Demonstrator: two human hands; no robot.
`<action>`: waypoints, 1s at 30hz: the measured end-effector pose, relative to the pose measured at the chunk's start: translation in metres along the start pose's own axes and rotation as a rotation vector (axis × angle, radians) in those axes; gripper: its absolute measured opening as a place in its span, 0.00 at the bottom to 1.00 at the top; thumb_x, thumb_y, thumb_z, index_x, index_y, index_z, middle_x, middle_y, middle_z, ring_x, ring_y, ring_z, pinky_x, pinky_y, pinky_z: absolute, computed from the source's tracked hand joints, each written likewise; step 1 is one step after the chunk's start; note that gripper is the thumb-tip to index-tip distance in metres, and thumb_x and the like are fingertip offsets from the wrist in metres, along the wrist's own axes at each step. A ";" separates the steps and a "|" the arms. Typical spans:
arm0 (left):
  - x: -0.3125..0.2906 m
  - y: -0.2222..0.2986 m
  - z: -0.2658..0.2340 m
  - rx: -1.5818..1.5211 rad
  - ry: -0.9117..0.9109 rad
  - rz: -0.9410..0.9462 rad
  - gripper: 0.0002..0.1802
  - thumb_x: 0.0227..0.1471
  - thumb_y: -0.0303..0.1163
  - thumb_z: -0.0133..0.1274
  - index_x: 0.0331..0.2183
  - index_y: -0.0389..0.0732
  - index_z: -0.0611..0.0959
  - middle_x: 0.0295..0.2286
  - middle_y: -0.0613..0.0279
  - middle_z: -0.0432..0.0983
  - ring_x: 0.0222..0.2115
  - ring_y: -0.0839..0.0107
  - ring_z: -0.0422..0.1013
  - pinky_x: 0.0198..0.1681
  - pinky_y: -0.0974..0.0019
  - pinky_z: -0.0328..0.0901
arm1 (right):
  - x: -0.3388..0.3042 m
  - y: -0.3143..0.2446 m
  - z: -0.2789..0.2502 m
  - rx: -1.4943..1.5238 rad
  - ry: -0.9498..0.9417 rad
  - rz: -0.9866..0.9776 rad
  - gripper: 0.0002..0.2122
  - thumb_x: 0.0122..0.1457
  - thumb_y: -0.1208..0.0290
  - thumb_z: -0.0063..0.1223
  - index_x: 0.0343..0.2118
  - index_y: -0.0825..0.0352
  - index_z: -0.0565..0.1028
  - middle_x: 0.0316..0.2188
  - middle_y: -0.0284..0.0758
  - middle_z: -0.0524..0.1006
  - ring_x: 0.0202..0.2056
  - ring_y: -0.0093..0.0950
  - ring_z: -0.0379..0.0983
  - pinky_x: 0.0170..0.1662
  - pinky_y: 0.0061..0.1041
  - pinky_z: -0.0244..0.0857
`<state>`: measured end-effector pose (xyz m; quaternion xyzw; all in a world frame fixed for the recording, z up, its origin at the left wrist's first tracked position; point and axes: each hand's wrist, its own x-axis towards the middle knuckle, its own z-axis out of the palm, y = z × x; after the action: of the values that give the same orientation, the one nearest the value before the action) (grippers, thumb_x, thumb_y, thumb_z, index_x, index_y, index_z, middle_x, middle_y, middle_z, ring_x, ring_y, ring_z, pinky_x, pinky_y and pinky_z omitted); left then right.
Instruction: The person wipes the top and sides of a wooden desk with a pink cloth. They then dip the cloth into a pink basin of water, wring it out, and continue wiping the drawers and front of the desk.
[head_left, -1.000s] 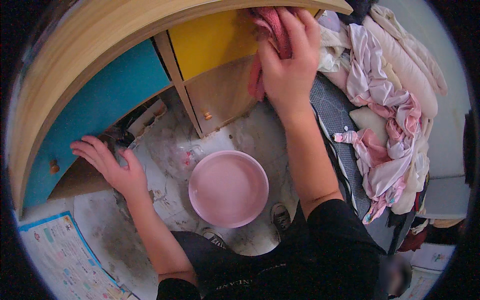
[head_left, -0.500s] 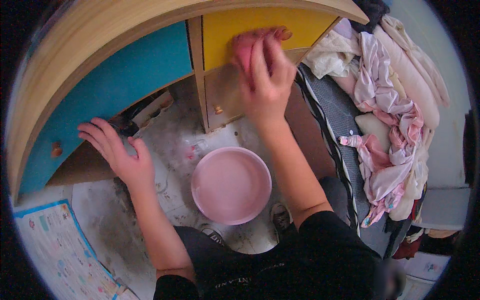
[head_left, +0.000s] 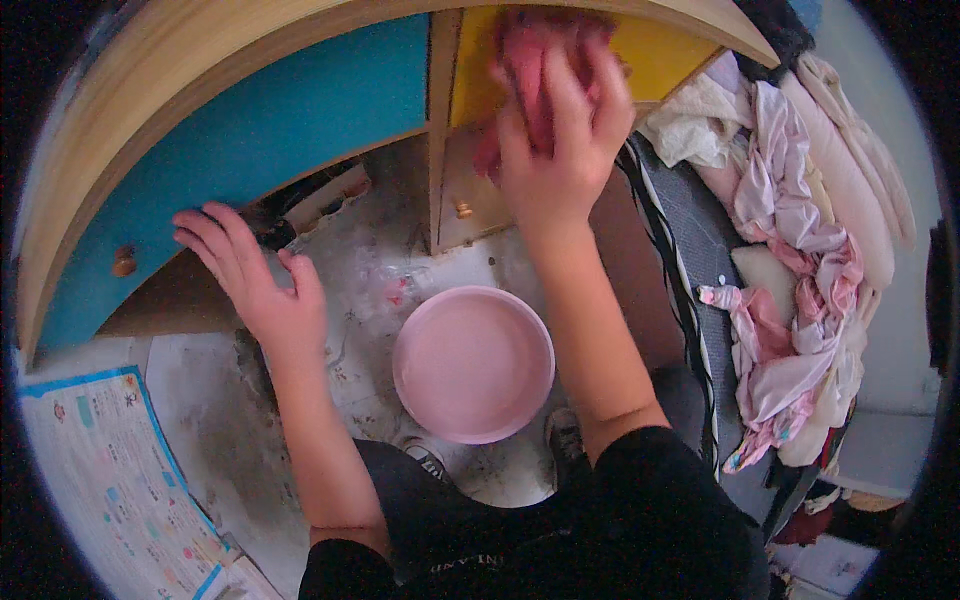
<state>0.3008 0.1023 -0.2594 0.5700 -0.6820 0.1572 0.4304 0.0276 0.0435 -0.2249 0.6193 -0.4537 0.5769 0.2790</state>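
Against the yellow drawer front, my right hand presses a red-pink cloth; fingers and cloth are smeared by motion. My left hand is open, its fingers spread at the lower edge of the blue drawer front, not far from a round wooden knob. It holds nothing. Between my forearms a round pink basin stands on the floor, in front of my shoes.
A bed with a dark grey side runs along the right, heaped with pink satin bedding. A blue-edged printed sheet lies at lower left. The floor is white and stained. Below the yellow front is a wooden door with a small knob.
The whole view has shifted a little, so the desk and basin sit further right. My right hand has moved the cloth upward on the yellow front. The left hand stays by the blue front.
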 end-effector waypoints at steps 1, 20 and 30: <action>0.002 0.004 0.002 -0.011 -0.005 -0.002 0.45 0.51 0.22 0.46 0.70 0.33 0.57 0.72 0.32 0.39 0.72 0.29 0.36 0.72 0.38 0.40 | -0.026 0.007 -0.001 0.015 -0.044 0.024 0.28 0.46 0.81 0.67 0.55 0.64 0.80 0.62 0.47 0.70 0.57 0.46 0.70 0.58 0.41 0.67; 0.002 0.003 0.004 -0.045 0.000 -0.052 0.44 0.55 0.25 0.48 0.72 0.36 0.56 0.72 0.34 0.38 0.72 0.31 0.35 0.73 0.41 0.42 | -0.068 -0.027 -0.003 0.174 -0.274 0.136 0.28 0.43 0.84 0.67 0.53 0.65 0.82 0.59 0.48 0.70 0.58 0.47 0.71 0.58 0.38 0.70; 0.001 0.000 0.001 -0.028 0.026 -0.019 0.46 0.50 0.21 0.47 0.70 0.32 0.57 0.72 0.31 0.39 0.72 0.28 0.35 0.72 0.37 0.40 | -0.005 -0.049 0.014 0.177 -0.081 0.050 0.27 0.47 0.85 0.65 0.55 0.68 0.80 0.61 0.49 0.69 0.59 0.48 0.70 0.60 0.39 0.68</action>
<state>0.3002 0.1013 -0.2594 0.5682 -0.6730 0.1508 0.4488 0.0774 0.0538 -0.2238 0.6529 -0.4271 0.5960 0.1900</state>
